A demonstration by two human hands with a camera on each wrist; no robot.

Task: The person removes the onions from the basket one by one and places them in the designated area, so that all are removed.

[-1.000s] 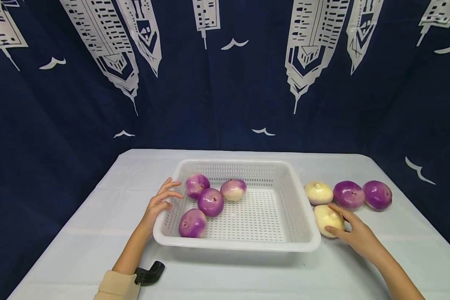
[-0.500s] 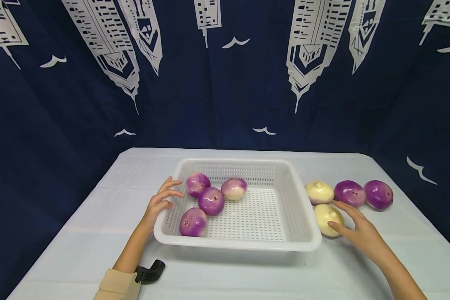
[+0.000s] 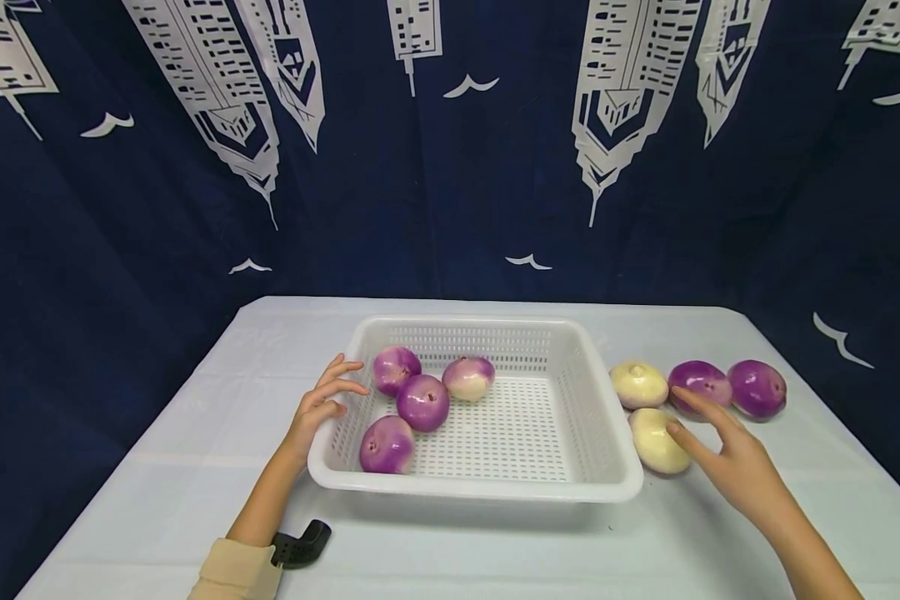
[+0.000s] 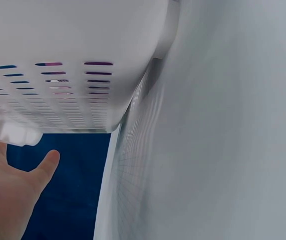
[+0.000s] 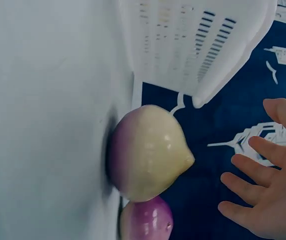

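My left hand (image 3: 313, 417) is at the left rim of the white plastic basket (image 3: 480, 492), fingers reaching over it. In the left wrist view the thumb (image 4: 46, 167) stands away from the basket wall. Inside, toward the left, lie several purple onions (image 3: 422, 403). To the right of the basket my right hand (image 3: 742, 471) hovers with spread fingers over the near pale onion (image 3: 656, 446). The right wrist view shows its fingers (image 5: 253, 170) apart from an onion (image 5: 150, 155) that is half purple, half pale.
Behind the near onion sit another pale onion (image 3: 637, 385) and two purple ones (image 3: 697, 379) in a row. A white cloth (image 3: 450, 558) covers the table. A dark blue curtain (image 3: 480, 192) with white building prints hangs behind it.
My right hand has drawn back from the near pale onion, up and to the right, its fingers opening wider. The onion stays on the table. My left hand has not moved.
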